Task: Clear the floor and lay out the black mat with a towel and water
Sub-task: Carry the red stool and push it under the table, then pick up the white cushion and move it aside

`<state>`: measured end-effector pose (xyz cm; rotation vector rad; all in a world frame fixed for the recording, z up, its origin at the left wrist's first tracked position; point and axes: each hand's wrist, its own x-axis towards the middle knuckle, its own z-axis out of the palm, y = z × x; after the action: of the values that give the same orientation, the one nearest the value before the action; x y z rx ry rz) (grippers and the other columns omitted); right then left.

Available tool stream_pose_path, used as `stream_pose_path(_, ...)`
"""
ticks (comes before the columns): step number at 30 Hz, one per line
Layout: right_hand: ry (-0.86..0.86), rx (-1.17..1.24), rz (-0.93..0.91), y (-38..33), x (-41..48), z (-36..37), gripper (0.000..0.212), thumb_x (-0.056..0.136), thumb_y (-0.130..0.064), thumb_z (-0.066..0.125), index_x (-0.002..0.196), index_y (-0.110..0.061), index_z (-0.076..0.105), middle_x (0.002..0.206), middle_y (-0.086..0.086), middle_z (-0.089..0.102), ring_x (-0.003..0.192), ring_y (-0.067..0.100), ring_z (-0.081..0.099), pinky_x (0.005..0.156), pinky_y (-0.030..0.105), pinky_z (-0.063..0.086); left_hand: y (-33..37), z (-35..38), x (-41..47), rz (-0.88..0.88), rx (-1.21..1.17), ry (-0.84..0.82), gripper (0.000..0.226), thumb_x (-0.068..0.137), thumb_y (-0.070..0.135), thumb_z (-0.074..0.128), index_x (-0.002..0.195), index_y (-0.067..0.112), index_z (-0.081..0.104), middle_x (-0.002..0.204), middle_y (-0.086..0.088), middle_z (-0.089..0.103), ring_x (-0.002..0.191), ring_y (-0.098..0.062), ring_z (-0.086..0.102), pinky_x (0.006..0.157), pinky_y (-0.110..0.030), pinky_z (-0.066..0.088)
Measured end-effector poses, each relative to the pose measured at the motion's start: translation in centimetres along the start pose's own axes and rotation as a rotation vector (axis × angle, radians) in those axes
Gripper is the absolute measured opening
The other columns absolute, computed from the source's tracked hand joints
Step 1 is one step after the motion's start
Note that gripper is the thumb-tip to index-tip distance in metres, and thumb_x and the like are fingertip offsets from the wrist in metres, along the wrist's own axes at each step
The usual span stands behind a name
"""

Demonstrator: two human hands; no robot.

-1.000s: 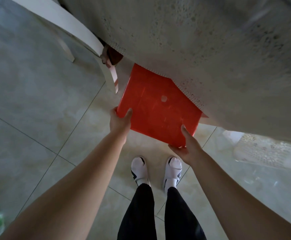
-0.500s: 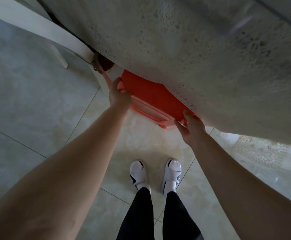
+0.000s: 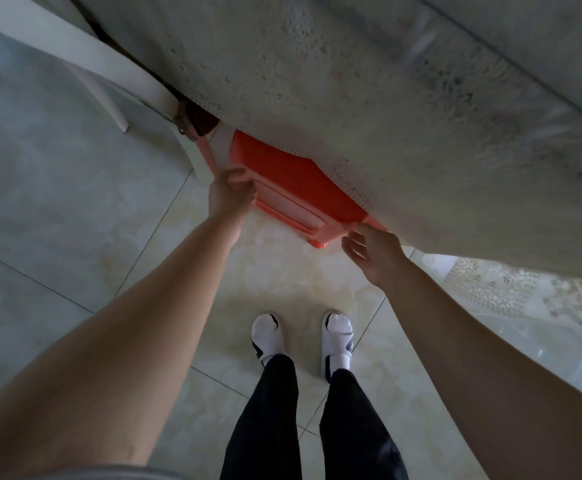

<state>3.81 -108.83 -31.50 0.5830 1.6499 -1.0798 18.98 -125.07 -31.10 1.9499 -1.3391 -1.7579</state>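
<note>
A red stool [image 3: 293,181] is seen on the tiled floor [image 3: 57,209], partly tucked under the cloth-covered surface [image 3: 369,98]. Its near left corner is gripped by the closed left hand [image 3: 230,195]. Its right corner is only touched by the half-open right hand [image 3: 374,252], with nothing held.

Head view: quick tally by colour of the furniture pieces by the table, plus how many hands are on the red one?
Red stool, partly under the tablecloth: 1
White chair: 1
Hands on the stool: 2, left hand gripping its edge, right hand touching its corner
Total furniture pieces: 2
</note>
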Motion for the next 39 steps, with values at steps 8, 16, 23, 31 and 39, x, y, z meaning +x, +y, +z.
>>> stream_pose_path(8,-0.141,-0.905,-0.374,0.8,-3.9,-2.1,0.009,0.090,-0.024,0.056,0.089,-0.018,0.063,0.094,0.007,0.071,0.087,0.023,0.068,0.083,0.042,0.054,-3.4,-0.3,-7.2,0.104,0.195,-0.129,0.020,0.097,0.020,0.051,0.105,0.007,0.063,0.086,-0.005,0.069,0.075,-0.015,0.063,0.074,-0.031,0.050)
stream_pose_path(16,-0.297,-1.254,-0.596,1.8,-6.4,-6.1,0.013,0.087,-0.020,0.053,0.094,-0.012,0.062,0.099,0.013,0.070,0.093,0.032,0.065,0.086,0.041,0.051,-9.9,1.9,-14.9,0.066,0.172,0.028,0.021,0.092,0.026,0.052,0.096,0.011,0.066,0.087,-0.006,0.072,0.086,-0.023,0.068,0.088,-0.034,0.052)
stream_pose_path(23,-0.402,-1.419,-0.733,4.7,-9.7,-11.9,0.018,0.090,-0.017,0.052,0.101,-0.014,0.066,0.099,0.004,0.069,0.089,0.020,0.063,0.072,0.023,0.038,-16.2,3.9,-24.5,0.009,0.130,0.234,0.022,0.093,0.026,0.053,0.102,0.009,0.066,0.103,-0.009,0.072,0.098,-0.024,0.066,0.085,-0.032,0.047)
stream_pose_path(31,-0.586,-1.614,-0.776,12.8,-15.3,-18.5,0.019,0.090,-0.015,0.049,0.099,-0.015,0.066,0.099,0.006,0.070,0.093,0.022,0.065,0.086,0.034,0.050,-26.3,5.0,-39.6,-0.102,-0.044,0.434,0.027,0.097,0.031,0.050,0.108,0.011,0.064,0.103,-0.006,0.070,0.094,-0.022,0.064,0.084,-0.036,0.049)
stream_pose_path(39,-0.730,-1.722,-0.857,20.4,-20.3,-27.0,0.016,0.091,-0.017,0.053,0.100,-0.016,0.066,0.098,0.004,0.071,0.088,0.020,0.066,0.086,0.034,0.050,-36.3,9.2,-54.4,-0.155,-0.234,0.527,0.017,0.097,0.027,0.050,0.100,0.016,0.063,0.092,0.001,0.068,0.087,-0.019,0.064,0.078,-0.030,0.047)
